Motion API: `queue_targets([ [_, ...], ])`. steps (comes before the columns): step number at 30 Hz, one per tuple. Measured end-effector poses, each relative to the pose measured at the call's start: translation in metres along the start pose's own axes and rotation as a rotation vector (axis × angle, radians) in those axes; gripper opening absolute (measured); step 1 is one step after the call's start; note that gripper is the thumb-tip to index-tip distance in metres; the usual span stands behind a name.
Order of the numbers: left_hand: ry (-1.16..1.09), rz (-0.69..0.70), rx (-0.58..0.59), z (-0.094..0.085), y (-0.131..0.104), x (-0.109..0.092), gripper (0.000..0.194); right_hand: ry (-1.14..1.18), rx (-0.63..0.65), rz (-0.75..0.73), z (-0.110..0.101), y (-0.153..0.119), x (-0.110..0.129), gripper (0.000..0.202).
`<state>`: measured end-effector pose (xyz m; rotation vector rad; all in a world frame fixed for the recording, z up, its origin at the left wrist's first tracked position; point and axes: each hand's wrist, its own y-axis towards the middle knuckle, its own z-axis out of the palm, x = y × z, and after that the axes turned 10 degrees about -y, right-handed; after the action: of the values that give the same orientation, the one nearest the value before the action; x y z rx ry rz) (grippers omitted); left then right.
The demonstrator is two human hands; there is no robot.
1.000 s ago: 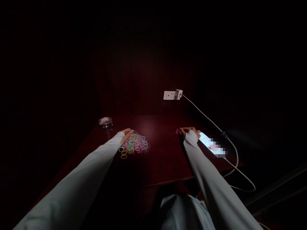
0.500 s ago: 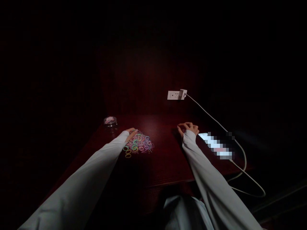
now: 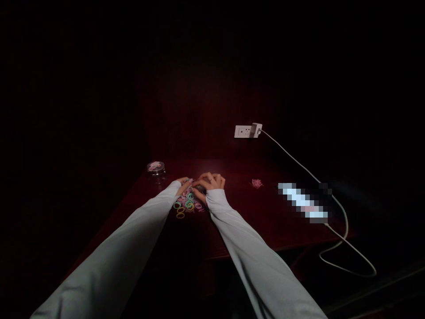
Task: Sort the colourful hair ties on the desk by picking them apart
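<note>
A pile of small coloured bands (image 3: 188, 203), purple, green and yellow, lies on the dark red table (image 3: 232, 221). My left hand (image 3: 183, 186) rests at the pile's upper left edge, its fingers partly bent; what they hold, if anything, is too small to tell. Over the pile's upper right side is my right hand (image 3: 209, 184), fingers spread and curved, with the thumb down at the bands. Further right, a small heap of pink bands (image 3: 256, 183) lies by itself.
A clear round jar (image 3: 156, 173) with a lid stands at the back left. At the right lies a lit phone (image 3: 302, 201), its white cable (image 3: 292, 157) running to a charger (image 3: 256, 129) in the wall socket (image 3: 242, 131).
My right hand has moved left from beside the phone to the pile, uncovering the small pink heap. My left hand has stayed by the pile. The view has shifted slightly.
</note>
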<state>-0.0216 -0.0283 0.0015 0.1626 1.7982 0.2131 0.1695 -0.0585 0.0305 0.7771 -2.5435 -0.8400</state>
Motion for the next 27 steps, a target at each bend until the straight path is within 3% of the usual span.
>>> queue_targets([
  [7,-0.021,-0.035,-0.031,0.003,0.001,0.000,0.057,-0.063,0.066,-0.067,0.000,-0.003,-0.001,0.021],
  [15,-0.037,0.003,0.002,0.004,-0.007,-0.018,0.057,-0.123,0.104,-0.133,-0.003,-0.001,0.007,0.024],
  [27,-0.029,-0.017,-0.008,0.003,0.006,0.010,0.062,-0.008,0.019,0.026,0.001,0.001,-0.002,0.017],
])
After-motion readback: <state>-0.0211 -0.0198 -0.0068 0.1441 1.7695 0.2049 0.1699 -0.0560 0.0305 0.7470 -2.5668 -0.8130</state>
